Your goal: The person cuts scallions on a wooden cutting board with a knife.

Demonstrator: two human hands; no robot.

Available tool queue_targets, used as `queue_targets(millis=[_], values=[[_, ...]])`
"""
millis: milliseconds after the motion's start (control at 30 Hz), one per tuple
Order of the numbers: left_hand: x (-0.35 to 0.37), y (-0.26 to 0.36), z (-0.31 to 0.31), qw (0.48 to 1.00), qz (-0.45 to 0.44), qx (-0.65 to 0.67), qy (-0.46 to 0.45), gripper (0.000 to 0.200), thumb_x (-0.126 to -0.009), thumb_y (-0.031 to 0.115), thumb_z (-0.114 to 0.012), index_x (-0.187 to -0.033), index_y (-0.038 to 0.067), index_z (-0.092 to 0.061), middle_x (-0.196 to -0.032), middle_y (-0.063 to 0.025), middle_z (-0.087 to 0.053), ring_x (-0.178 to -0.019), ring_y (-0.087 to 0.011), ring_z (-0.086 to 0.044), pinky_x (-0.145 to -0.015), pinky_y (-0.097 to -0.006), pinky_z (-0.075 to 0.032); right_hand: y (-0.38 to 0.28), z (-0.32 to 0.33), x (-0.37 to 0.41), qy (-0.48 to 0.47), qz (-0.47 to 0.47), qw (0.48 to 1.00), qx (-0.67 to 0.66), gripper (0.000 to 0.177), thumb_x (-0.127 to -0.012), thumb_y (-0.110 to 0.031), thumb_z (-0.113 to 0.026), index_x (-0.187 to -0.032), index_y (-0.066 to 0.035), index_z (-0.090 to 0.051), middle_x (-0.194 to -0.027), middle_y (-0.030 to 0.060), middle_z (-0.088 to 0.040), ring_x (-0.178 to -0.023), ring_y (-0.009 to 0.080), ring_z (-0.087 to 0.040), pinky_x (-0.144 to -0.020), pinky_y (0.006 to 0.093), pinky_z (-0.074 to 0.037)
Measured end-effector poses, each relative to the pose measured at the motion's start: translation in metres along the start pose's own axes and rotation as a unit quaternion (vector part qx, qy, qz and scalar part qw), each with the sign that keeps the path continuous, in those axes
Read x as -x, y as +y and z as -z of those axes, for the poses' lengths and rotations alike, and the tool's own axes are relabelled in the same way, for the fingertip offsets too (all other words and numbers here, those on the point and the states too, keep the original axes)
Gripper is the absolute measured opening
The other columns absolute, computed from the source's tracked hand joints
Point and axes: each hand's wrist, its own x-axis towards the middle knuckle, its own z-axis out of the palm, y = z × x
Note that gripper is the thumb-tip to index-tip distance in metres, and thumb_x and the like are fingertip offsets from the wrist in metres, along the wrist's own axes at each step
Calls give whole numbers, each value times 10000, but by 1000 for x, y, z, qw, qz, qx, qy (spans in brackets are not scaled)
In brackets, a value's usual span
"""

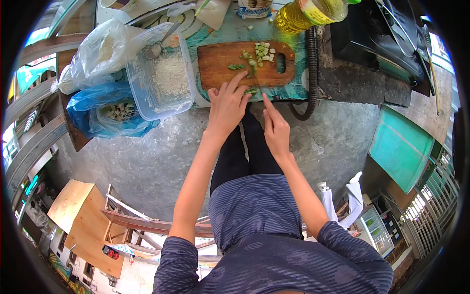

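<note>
A wooden cutting board (213,63) lies on the table in front of me. My left hand (226,107) reaches over its near edge, fingers bent and pressing down on a piece of green vegetable (251,91). Just to the right, my right hand (277,130) grips a knife (263,89), index finger stretched along it; the blade is thin and blurred, pointing away over the board. Pale and green diced vegetable pieces (264,52) lie scattered on the board beside its handle hole, and a few darker green bits (236,66) sit beyond my left fingertips.
Left of the board stands a plastic tub (185,95) of flour with a spoon. Beyond it are a clear bag (100,54) and a blue bag (81,110). An oil bottle (293,18) is at the back; a black stove (364,36) and a hose (312,73) are on the right.
</note>
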Motion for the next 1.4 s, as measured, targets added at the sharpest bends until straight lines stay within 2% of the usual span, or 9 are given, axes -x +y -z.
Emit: queue_targets(millis=[133, 233, 300, 367, 567, 833, 1200, 1267, 1400], values=[[0, -1, -1, 1000, -3, 2, 9, 191, -924, 212, -653, -1052, 75, -688, -1425, 29, -549, -1050, -209, -575, -902, -429, -350, -5, 4, 1, -12, -7, 1000, -23, 455, -1000, -69, -542, -1436, -197, -538, -969, 166, -698, -816, 336, -683, -717, 379, -522], [1, -3, -1, 1000, -4, 10, 6, 197, -926, 218, -653, -1059, 77, -688, -1428, 28, -556, -1037, -219, -573, -907, -424, -353, -10, 4, 6, -24, -40, 996, -80, 422, -1007, -73, -534, -1419, -159, -552, -1175, 176, -691, -1025, 348, -688, -818, 350, -531], [2, -4, -1, 1000, -10, 4, 6, 209, -920, 217, -653, -1062, 68, -689, -1434, 26, -552, -1024, -220, -566, -889, -435, -364, -17, 6, 7, -43, -86, 991, -94, 405, -1011, -78, -528, -1411, -138, -556, -1270, 169, -646, -1125, 342, -647, -874, 342, -521], [2, -3, -1, 1000, -13, 4, 6, 216, -917, 217, -654, -1062, 62, -691, -1437, 24, -550, -1014, -220, -563, -880, -440, -370, -18, 5, 7, -52, -114, 986, -112, 396, -1016, -84, -522, -1408, -128, -557, -1320, 159, -624, -1178, 335, -626, -905, 339, -514], [3, -8, -2, 999, -16, 31, 1, 205, -915, 218, -662, -1041, 62, -702, -1444, 18, -551, -997, -222, -566, -888, -438, -367, -15, 3, 8, -55, -121, 982, -134, 387, -1025, -101, -513, -1409, -125, -554, -1345, 126, -619, -1201, 316, -618, -929, 340, -504], [2, -13, 4, 997, -9, 65, -51, 195, -938, 234, -649, -1044, 80, -702, -1491, 18, -512, -979, -231, -566, -920, -412, -348, -13, 3, 8, -62, -113, 985, -117, 390, -1018, -91, -522, -1404, -130, -563, -1305, 140, -642, -1163, 325, -639, -904, 344, -516], [2, -10, 6, 996, -1, 65, -60, 203, -934, 224, -649, -1023, 45, -686, -1507, 13, -491, -996, -255, -565, -910, -397, -378, -15, -1, 4, -59, -116, 987, -95, 403, -1010, -90, -534, -1404, -166, -569, -1245, 177, -662, -1072, 334, -678, -830, 349, -536], [2, -8, 3, 996, 5, 72, -59, 201, -931, 216, -650, -1018, 38, -684, -1507, 13, -491, -1000, -259, -566, -901, -393, -386, -14, -2, 0, -56, -105, 990, -80, 414, -1009, -91, -537, -1411, -183, -563, -1202, 185, -673, -1021, 340, -686, -804, 354, -537], [2, -9, 3, 996, 13, 72, -54, 191, -927, 198, -649, -1016, 34, -684, -1506, 17, -492, -1008, -260, -568, -884, -393, -395, -7, -4, 4, -31, -39, 999, -3, 442, -1009, -96, -541, -1431, -224, -543, -999, 176, -699, -817, 342, -682, -725, 377, -525]])
